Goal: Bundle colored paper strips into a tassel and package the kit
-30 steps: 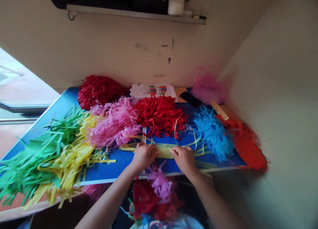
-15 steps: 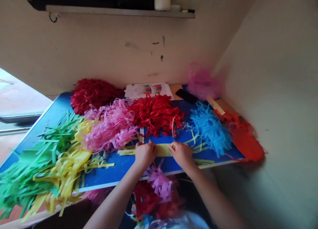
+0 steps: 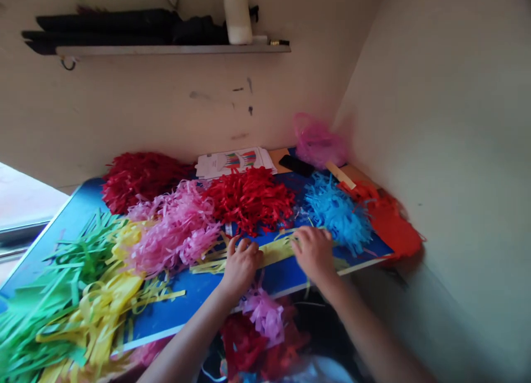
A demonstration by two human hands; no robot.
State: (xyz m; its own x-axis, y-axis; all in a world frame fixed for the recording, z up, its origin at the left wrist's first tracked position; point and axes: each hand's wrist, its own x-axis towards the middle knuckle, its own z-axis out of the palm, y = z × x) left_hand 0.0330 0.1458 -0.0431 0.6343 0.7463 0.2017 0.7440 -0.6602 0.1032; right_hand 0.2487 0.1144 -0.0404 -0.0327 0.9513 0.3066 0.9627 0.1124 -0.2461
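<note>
A pale yellow paper strip with fringed ends (image 3: 277,252) lies across the front of the blue table (image 3: 166,311). My left hand (image 3: 243,264) has its fingers curled on the strip's left part, where fringes stick out to the left. At the strip's right end, my right hand (image 3: 314,254) rests over the paper with its fingers bent and somewhat apart; the fringes beneath it are partly hidden. Just behind the hands sit a red tissue bundle (image 3: 251,199) and a blue one (image 3: 340,211).
Pink (image 3: 176,225), dark red (image 3: 141,178), yellow (image 3: 108,294) and green (image 3: 45,300) fringes cover the left side. A phone (image 3: 296,165), printed sheets (image 3: 236,161), a pink bag (image 3: 319,144) and orange paper (image 3: 394,225) lie behind and right. Above hangs a shelf (image 3: 174,50).
The view has tilted up and shifted right. My right hand has loosened its pinch and spread its fingers over the strip's right end. My left fingers have lifted slightly and look less tightly closed.
</note>
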